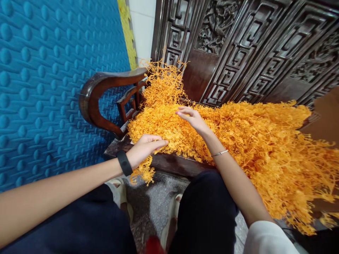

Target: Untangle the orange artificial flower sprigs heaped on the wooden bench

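Note:
A large heap of orange, branching plastic-looking sprigs (254, 137) covers the seat of a dark carved wooden bench (174, 162). My left hand (145, 148), a black band on its wrist, is closed at the near edge of the heap, thumb against fingers. Several orange sprigs (145, 172) hang down below it, over the seat's edge. Farther in, my right hand (192, 118) is held over the heap with its fingers slightly curled and apart. I see nothing in it. A thin bangle circles that forearm.
The bench's curved armrest (90, 95) rises on the left, and its carved backrest (235, 49) stands behind the heap. A blue textured mat (45, 88) with a yellow edge lies at left. Brown cardboard (325, 116) shows at right. My sandalled feet rest on the speckled floor (153, 197).

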### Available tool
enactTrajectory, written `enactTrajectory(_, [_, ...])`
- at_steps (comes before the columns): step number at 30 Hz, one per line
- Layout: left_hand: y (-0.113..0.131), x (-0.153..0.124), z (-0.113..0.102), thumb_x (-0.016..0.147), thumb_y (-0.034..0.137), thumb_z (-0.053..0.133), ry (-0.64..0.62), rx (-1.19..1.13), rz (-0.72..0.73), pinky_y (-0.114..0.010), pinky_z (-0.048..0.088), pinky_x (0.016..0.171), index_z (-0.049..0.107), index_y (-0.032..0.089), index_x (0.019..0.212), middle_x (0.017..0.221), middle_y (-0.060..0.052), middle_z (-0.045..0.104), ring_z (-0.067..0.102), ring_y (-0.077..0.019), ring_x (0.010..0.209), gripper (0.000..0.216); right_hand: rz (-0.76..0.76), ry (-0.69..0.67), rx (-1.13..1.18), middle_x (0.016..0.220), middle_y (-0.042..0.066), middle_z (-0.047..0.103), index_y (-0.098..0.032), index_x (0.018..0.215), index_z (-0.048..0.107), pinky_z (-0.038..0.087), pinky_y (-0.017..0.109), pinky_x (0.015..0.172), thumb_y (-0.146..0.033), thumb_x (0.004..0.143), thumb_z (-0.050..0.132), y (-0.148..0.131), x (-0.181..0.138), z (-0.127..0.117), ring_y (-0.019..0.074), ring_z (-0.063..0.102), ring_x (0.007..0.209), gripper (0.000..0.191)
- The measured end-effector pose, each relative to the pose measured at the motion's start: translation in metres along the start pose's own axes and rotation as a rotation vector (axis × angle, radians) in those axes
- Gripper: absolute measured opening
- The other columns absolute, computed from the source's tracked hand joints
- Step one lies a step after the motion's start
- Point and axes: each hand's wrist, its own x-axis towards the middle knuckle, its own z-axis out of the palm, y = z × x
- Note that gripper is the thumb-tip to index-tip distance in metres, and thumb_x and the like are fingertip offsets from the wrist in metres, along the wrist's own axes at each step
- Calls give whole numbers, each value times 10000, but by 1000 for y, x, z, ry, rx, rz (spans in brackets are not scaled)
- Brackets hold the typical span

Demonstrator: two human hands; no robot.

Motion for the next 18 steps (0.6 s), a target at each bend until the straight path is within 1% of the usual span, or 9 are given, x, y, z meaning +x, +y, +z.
enactTrajectory(2, [-1,1,-1,748,377,536,4,8,-2,-225,150,451,352,174,477,473,67,276,221,-62,450,386,14,-313,111,995,64,670,-198,862,709,443,343,862,-434,786,574,-16,-11,-3,172,591,962,283])
enactTrajectory(4, [-2,2,-1,744,373,541,15,4,-15,-224,149,449,351,174,476,471,68,272,215,-61,447,384,40,-567,144,826,28,691,-204,821,714,472,302,775,-418,708,663,-29,-20,-4,140,611,798,248])
enactTrajectory(5, [-2,2,-2,741,374,547,22,-3,-24,-222,150,448,352,173,477,470,69,274,217,-59,446,385,53,-611,154,765,10,685,-204,769,711,476,286,737,-378,654,716,-34,-23,-4,128,606,738,209])
enactTrajectory(6, [-2,2,-2,739,378,553,33,-14,-35,-220,151,448,355,171,479,469,70,276,220,-58,445,387,65,-598,179,723,-2,678,-203,723,703,474,279,711,-341,619,743,-36,-25,-3,120,600,702,177])
enactTrajectory(8, [-1,1,-1,748,400,552,63,-58,-52,-215,147,448,371,166,497,477,71,286,222,-52,441,388,77,-438,291,692,-7,670,-200,665,680,469,287,700,-310,613,746,-36,-26,1,119,600,681,139])
enactTrajectory(10, [3,-1,0,765,417,540,104,-118,-52,-213,138,444,394,161,523,494,71,296,215,-46,436,382,89,-206,422,697,-3,670,-197,629,662,460,299,709,-286,608,739,-32,-23,6,123,601,686,120])
enactTrajectory(13, [11,-4,6,781,409,536,164,-177,-27,-209,139,434,419,151,544,528,65,325,219,-39,440,369,184,91,509,637,-11,639,-188,535,630,425,285,665,-219,561,719,-28,-18,16,112,564,646,98])
enactTrajectory(15, [14,-4,9,775,396,551,209,-200,-16,-204,153,432,419,146,543,550,60,346,232,-37,450,366,277,217,522,612,-12,618,-183,503,611,386,273,611,-186,546,687,-32,-15,22,111,535,630,87])
enactTrajectory(18, [16,0,11,775,375,560,260,-231,-8,-197,162,432,409,145,541,555,61,341,228,-34,452,362,365,346,542,654,-4,627,-172,486,576,346,263,572,-154,549,653,-44,-11,33,115,527,657,101])
